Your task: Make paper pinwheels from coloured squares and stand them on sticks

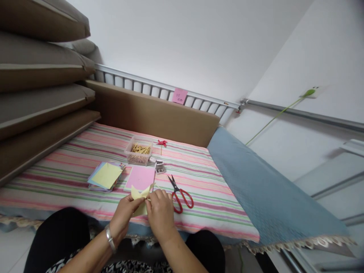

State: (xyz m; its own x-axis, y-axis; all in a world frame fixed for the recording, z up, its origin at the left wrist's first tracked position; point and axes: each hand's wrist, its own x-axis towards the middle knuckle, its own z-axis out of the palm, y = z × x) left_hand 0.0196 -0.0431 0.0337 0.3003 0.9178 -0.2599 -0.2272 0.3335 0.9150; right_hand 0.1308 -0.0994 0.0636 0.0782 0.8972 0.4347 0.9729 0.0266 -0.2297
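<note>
A pale yellow sheet of paper [140,210], with its corners curling up, is between my two hands above the front edge of the cloth. My left hand [124,213] pinches its left side between thumb and fingers. Closed at the paper's right side, my right hand [161,212] has its fingertips at the middle; whether they also hold something small is hidden. Just right of that hand lie scissors [179,194] with red handles, blades pointing away. Behind the paper lies a pink square sheet [140,177]. Further back is a red paper pinwheel [162,143] on a thin stick.
A stack of coloured paper [105,176] lies to the left. Behind it stands a clear plastic box [138,151] of golden sticks, near a small white box [159,167]. A brown board [153,110] and stacked cushions [42,83] border the striped cloth [210,204].
</note>
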